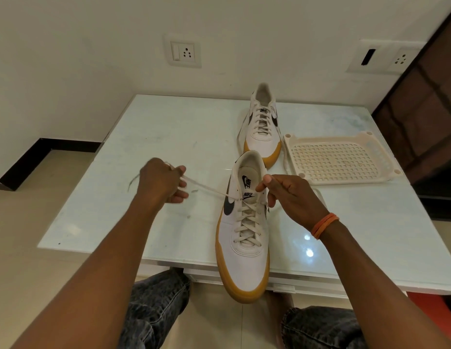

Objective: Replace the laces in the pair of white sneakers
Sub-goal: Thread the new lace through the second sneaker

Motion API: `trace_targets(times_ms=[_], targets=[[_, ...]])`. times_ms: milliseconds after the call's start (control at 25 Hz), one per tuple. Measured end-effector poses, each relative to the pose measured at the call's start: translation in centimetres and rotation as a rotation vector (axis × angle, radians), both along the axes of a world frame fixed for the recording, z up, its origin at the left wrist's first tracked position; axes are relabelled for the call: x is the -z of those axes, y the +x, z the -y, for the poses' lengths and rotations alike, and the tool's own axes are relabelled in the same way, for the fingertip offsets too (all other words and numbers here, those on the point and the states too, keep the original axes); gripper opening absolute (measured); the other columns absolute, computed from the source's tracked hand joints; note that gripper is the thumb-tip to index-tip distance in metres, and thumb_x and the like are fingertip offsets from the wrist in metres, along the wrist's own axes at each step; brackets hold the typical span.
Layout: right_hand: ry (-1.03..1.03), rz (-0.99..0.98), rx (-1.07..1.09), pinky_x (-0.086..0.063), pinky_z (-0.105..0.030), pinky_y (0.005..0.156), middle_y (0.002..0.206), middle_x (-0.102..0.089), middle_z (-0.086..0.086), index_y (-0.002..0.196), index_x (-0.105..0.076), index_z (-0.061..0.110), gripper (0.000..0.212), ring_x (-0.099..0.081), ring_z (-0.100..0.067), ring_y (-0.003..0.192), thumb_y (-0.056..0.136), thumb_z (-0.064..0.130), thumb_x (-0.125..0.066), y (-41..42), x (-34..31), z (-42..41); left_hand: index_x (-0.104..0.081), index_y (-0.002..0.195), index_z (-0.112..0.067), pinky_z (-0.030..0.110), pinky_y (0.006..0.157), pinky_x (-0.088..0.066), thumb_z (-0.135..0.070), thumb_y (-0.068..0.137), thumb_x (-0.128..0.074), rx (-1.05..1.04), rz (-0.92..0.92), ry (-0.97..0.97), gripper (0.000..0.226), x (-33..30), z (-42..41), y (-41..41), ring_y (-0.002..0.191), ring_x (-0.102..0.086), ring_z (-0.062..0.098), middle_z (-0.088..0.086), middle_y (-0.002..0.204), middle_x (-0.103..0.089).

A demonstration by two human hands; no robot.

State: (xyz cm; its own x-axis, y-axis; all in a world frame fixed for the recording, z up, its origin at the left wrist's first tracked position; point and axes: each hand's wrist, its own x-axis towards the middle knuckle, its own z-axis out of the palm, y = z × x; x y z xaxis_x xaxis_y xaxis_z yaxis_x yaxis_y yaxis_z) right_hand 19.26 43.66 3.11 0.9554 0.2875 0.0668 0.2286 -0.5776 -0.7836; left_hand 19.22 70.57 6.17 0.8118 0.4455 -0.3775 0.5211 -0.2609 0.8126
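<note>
A white sneaker (244,253) with a tan sole and dark swoosh lies on the table, its toe hanging over the near edge. Cream laces (248,222) criss-cross up its eyelets. My left hand (161,181) grips one lace end (207,187), pulled taut out to the left from the top eyelet. My right hand (292,195) pinches the other lace end at the shoe's collar on the right. The second sneaker (263,129), laced, stands farther back with a lace end trailing down each side.
A cream perforated plastic tray (340,159) lies on the white glass-topped table (169,137), right of the far sneaker. The wall with sockets is behind. Dark wooden furniture stands at the right. My knees in grey jeans sit under the table's near edge.
</note>
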Motion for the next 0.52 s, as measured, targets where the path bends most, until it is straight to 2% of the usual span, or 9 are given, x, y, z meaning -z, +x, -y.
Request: trace_targets(times_ms=[40,120,200,240,320,440,520], targets=[[0.045,-0.015,0.017,-0.053,-0.032,0.074,0.060,-0.065,0.001,0.094,-0.072,0.022,0.031,-0.062,-0.011,0.061,0.100,0.038,-0.045,0.1,-0.2,0.4,-0.053,0.084,0.002,0.038,0.053,-0.060,-0.032,0.095,-0.061,0.059,-0.087,0.057,0.036,0.3,0.4,-0.1,0.057,-0.068,0.028,0.020,0.084,-0.068],[0.005,-0.046,0.100,-0.053,-0.029,0.069,0.067,-0.067,-0.001,0.101,-0.069,0.017,0.015,-0.063,-0.015,0.066,0.096,0.020,-0.055,0.7,-0.1,2.3,-0.050,0.081,-0.003,0.044,0.063,-0.061,-0.044,0.091,-0.063,0.213,-0.189,0.321,0.045,1.2,1.1,-0.3,0.064,-0.071,0.031,0.018,0.081,-0.068],[-0.242,-0.117,0.208,-0.051,-0.032,0.078,0.086,-0.068,-0.004,0.102,-0.066,0.017,0.013,-0.064,-0.023,0.085,0.090,0.017,-0.060,2.0,0.9,5.4,-0.059,0.082,-0.007,0.043,0.073,-0.059,-0.047,0.088,-0.064,0.314,-0.126,0.569,0.041,1.7,2.3,-0.5,0.071,-0.071,0.029,0.012,0.081,-0.070],[-0.435,-0.187,0.268,-0.049,-0.035,0.083,0.099,-0.067,-0.007,0.101,-0.065,0.016,0.014,-0.062,-0.027,0.094,0.088,0.020,-0.063,2.5,1.7,7.2,-0.061,0.082,-0.011,0.042,0.075,-0.059,-0.046,0.088,-0.064,0.323,-0.046,0.597,0.036,1.7,3.1,-0.5,0.073,-0.070,0.027,0.009,0.081,-0.070],[-0.728,-0.393,0.361,-0.048,-0.037,0.088,0.114,-0.062,-0.012,0.105,-0.061,0.012,0.028,-0.058,-0.032,0.104,0.085,0.030,-0.068,2.7,2.9,9.8,-0.060,0.077,-0.016,0.040,0.073,-0.058,-0.041,0.089,-0.064,0.334,0.121,0.509,0.028,1.4,5.0,-0.6,0.068,-0.069,0.023,0.002,0.074,-0.068],[-0.796,-0.543,0.374,-0.047,-0.037,0.084,0.115,-0.057,-0.014,0.110,-0.055,0.008,0.041,-0.057,-0.032,0.103,0.082,0.033,-0.073,2.2,4.3,11.0,-0.061,0.073,-0.016,0.039,0.069,-0.057,-0.039,0.091,-0.063,0.423,0.200,0.450,0.029,1.3,7.7,-1.1,0.059,-0.066,0.017,0.000,0.063,-0.067],[-0.785,-0.506,0.405,-0.046,-0.035,0.079,0.107,-0.059,-0.012,0.105,-0.058,0.009,0.028,-0.058,-0.031,0.094,0.086,0.026,-0.068,1.9,4.9,11.0,-0.062,0.072,-0.015,0.038,0.071,-0.057,-0.040,0.091,-0.063,0.482,0.180,0.456,0.031,1.8,8.5,-1.4,0.059,-0.065,0.016,0.000,0.060,-0.066]])
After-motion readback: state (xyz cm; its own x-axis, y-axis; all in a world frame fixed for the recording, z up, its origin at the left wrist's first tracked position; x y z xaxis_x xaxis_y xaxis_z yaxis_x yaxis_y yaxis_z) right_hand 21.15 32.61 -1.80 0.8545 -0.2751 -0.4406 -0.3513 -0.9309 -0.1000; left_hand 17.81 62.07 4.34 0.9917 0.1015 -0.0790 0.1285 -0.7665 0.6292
